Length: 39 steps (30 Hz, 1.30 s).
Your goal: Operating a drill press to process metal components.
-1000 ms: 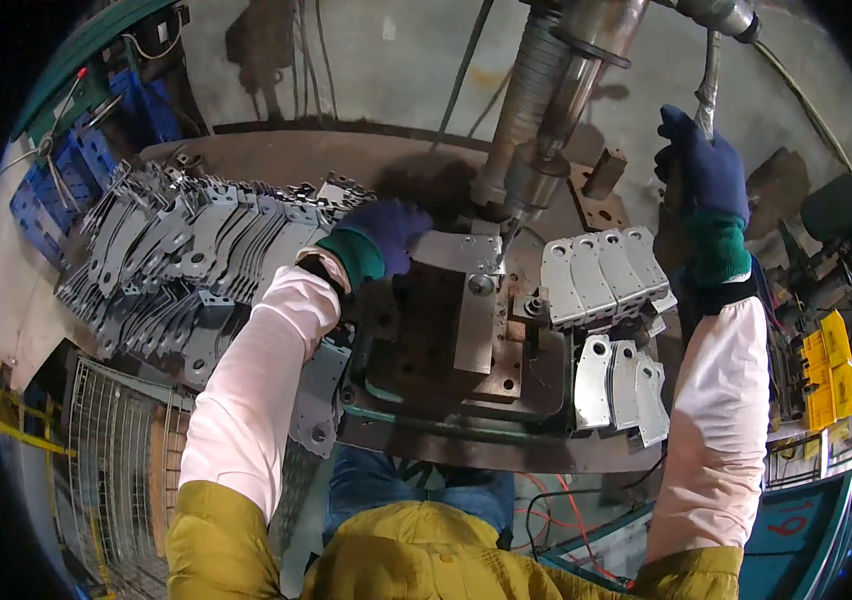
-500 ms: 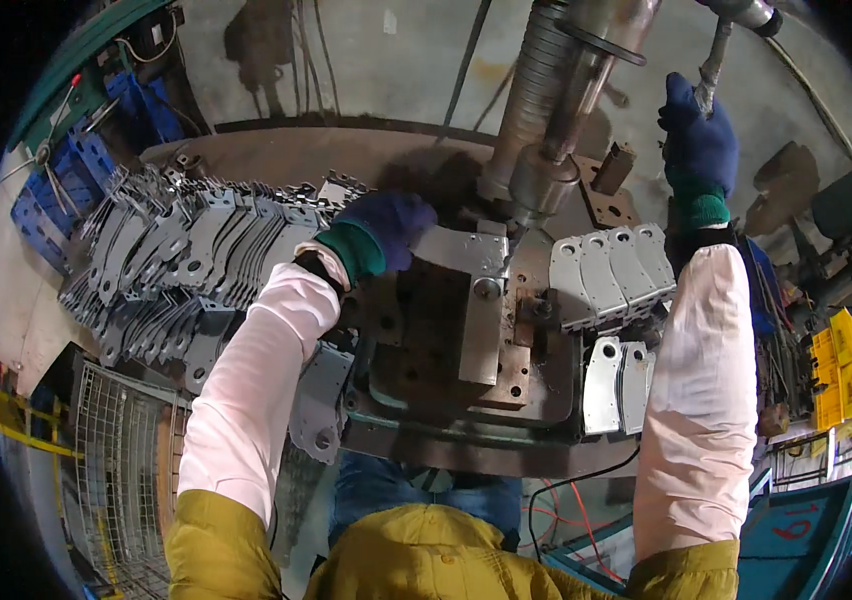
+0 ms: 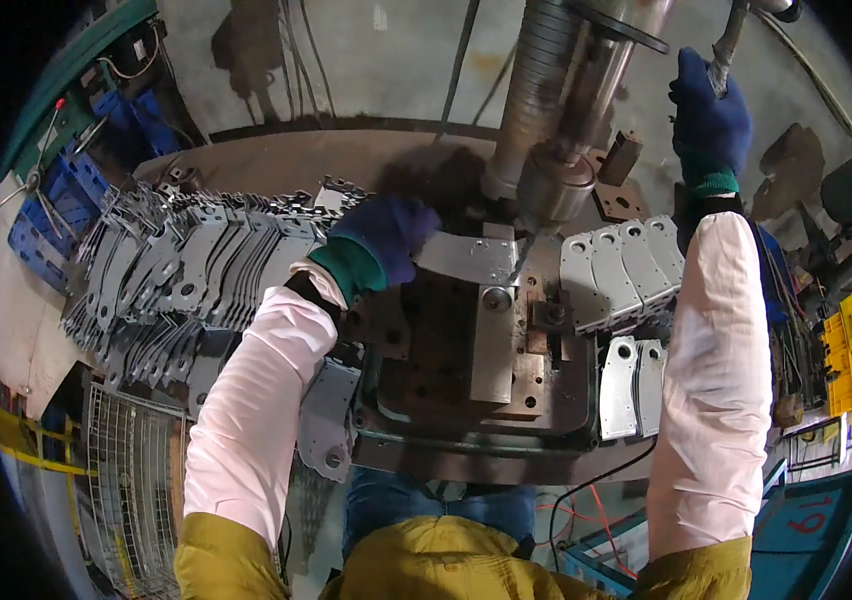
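My left hand (image 3: pixel 384 240), in a blue and green glove, is closed on the left end of a curved grey metal plate (image 3: pixel 466 258). The plate's right end lies on the fixture (image 3: pixel 492 350), by a small steel block. Above that end hangs the drill chuck (image 3: pixel 556 183) with a thin bit slanting down to the plate; whether it touches cannot be made out. My right hand (image 3: pixel 711 120), gloved alike, is wrapped round the drill press lever (image 3: pixel 730 45) at the upper right.
Stacks of similar plates (image 3: pixel 231 255) cover the table's left side. More plates (image 3: pixel 621 265) stand in a row right of the fixture, with a pair below them. A ribbed column (image 3: pixel 534 100) rises behind. Yellow bins (image 3: pixel 848 355) and a blue container (image 3: pixel 811 525) are at far right.
My right hand has moved slightly up and away with the lever. The view has shifted a little, and my left hand keeps its hold on the plate.
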Each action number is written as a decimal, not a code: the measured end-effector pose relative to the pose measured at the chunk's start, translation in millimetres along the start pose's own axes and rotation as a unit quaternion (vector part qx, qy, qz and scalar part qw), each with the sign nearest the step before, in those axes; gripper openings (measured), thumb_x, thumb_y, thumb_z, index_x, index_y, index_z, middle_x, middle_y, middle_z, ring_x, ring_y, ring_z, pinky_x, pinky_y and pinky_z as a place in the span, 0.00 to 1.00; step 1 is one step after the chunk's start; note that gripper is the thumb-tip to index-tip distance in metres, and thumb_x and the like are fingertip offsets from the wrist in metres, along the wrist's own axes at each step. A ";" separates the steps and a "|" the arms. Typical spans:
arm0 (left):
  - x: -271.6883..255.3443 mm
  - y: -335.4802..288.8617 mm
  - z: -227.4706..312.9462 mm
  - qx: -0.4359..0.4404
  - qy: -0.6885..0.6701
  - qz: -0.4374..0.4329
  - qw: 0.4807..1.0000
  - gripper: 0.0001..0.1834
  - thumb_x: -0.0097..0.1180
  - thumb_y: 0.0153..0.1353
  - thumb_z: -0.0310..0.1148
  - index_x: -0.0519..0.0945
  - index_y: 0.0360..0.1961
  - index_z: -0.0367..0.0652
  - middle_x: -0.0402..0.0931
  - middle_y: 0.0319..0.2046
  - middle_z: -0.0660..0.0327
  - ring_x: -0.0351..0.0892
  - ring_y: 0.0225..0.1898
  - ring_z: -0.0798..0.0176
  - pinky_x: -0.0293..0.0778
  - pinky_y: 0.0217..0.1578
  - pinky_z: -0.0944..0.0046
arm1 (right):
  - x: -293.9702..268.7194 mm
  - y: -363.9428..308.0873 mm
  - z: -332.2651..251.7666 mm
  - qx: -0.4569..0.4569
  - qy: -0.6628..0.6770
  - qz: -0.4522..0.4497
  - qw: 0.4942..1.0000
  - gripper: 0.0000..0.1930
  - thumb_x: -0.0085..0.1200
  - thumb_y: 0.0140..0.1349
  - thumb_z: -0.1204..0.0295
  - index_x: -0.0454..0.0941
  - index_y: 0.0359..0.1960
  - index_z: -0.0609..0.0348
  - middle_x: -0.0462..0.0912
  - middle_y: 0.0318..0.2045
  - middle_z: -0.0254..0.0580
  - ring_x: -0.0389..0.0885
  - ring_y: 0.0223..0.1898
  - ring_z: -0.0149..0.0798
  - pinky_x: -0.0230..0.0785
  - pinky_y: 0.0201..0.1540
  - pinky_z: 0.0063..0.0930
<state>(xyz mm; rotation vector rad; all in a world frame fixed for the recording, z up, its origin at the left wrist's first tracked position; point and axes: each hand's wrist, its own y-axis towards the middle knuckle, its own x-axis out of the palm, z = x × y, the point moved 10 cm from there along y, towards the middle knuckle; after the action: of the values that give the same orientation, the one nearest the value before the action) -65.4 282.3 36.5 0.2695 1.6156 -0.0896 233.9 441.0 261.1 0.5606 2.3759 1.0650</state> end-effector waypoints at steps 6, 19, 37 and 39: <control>1.7 -1.7 0.3 -0.007 -0.007 0.006 1.000 0.22 0.64 0.44 0.34 0.79 0.45 0.49 0.79 0.43 0.55 0.80 0.47 0.46 0.78 0.48 0.49 | 8.4 -11.9 3.9 0.079 0.125 -0.024 0.989 0.27 0.60 0.58 0.43 0.84 0.36 0.59 0.86 0.29 0.35 0.83 0.32 0.30 0.74 0.36 0.29; 2.3 0.1 -0.6 0.036 -0.038 0.057 0.997 0.16 0.60 0.43 0.32 0.77 0.37 0.48 0.78 0.37 0.52 0.79 0.41 0.40 0.77 0.41 0.45 | 9.7 -19.7 -38.1 -0.359 -0.187 0.038 0.914 0.13 0.54 0.69 0.55 0.84 0.45 0.45 0.86 0.31 0.32 0.85 0.33 0.31 0.75 0.36 0.27; 5.7 -0.4 -5.1 -0.006 -0.022 0.018 1.000 0.20 0.63 0.43 0.33 0.78 0.42 0.50 0.79 0.43 0.54 0.79 0.49 0.44 0.78 0.48 0.48 | 18.6 -6.9 -18.1 -0.352 -0.156 0.025 0.923 0.16 0.59 0.65 0.72 0.81 0.54 0.40 0.86 0.33 0.31 0.86 0.31 0.32 0.78 0.31 0.28; 3.5 -0.2 -2.6 0.006 -0.022 0.033 0.999 0.20 0.63 0.44 0.33 0.78 0.42 0.50 0.79 0.43 0.54 0.79 0.48 0.44 0.78 0.48 0.48 | 19.0 -8.2 -20.4 -0.377 -0.164 0.040 0.911 0.16 0.59 0.65 0.71 0.81 0.54 0.41 0.86 0.33 0.32 0.86 0.31 0.31 0.78 0.31 0.28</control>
<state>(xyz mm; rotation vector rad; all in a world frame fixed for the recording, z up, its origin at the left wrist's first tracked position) -68.2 283.0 33.1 0.3275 1.5608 -0.0532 205.6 434.5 262.0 0.4892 1.4944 1.6453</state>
